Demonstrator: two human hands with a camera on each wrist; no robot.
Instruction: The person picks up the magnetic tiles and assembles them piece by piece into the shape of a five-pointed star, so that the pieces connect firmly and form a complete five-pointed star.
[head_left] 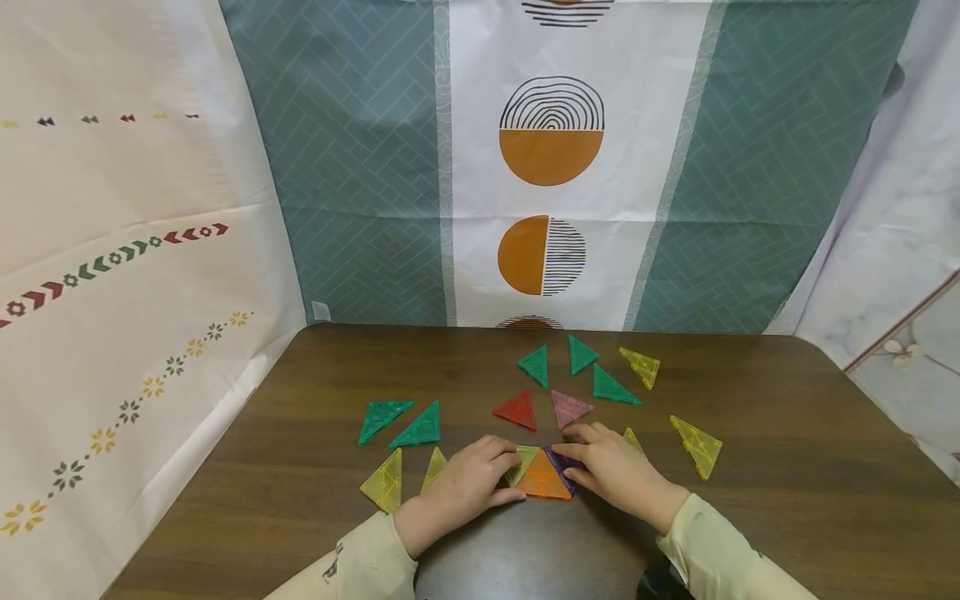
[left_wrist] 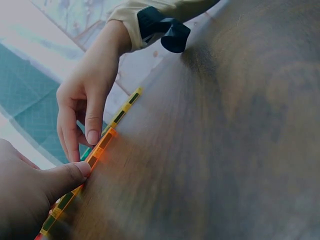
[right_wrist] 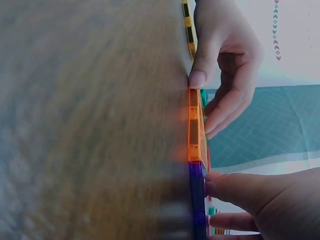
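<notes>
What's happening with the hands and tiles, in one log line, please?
left hand: touching yellow-green tile | right hand: touching purple tile | orange tile: between those two tiles | red tile: farther off, untouched

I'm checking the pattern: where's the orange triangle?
In the head view, the orange triangle lies between the left hand and right hand, left of the purple piece.

Central triangle [head_left: 545, 480]: translucent orange
Adjoining triangle [right_wrist: 198, 192]: deep purple
Scattered triangles [head_left: 701, 450]: yellow, green, red, pink
Tabletop [head_left: 300, 483]: brown wood grain
Back cloth [head_left: 352, 167]: teal herringbone, white centre, orange-and-black circles
Sleeves [head_left: 371, 560]: pale cream
</notes>
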